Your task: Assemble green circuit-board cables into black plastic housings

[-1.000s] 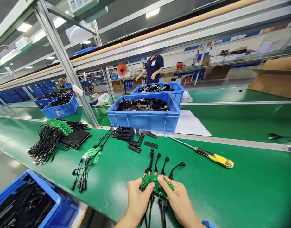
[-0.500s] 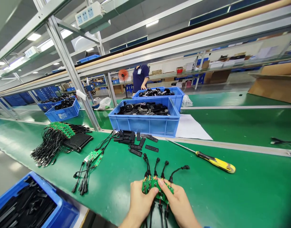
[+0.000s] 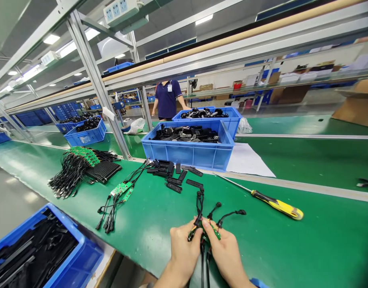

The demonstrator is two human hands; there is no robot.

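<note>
Both hands are closed on small green circuit boards (image 3: 215, 231) with short black cables, just above the front of the bench. My left hand (image 3: 184, 250) pinches the boards on the left side, tilted nearly edge-on. My right hand (image 3: 227, 252) grips those on the right, its thumb pressed on top. Plugged cable ends (image 3: 217, 205) stick out beyond the fingers, and more black cables hang down between the wrists. Fingers cover most of the boards. Left of the hands lie other circuit boards with cables (image 3: 122, 189). Black plastic covers (image 3: 173, 187) lie loose beyond the hands.
A yellow-handled screwdriver (image 3: 278, 205) lies to the right. Blue bins (image 3: 188, 154) of black parts stand at the back, another bin (image 3: 81, 240) at lower left. A pile of wired boards (image 3: 81, 156) sits on the left. A person (image 3: 167, 100) stands behind the bins.
The boards were fanned flat between my hands; now the left ones are tilted on edge and bunched towards the right ones. The view has shifted slightly, and the person behind shows more fully.
</note>
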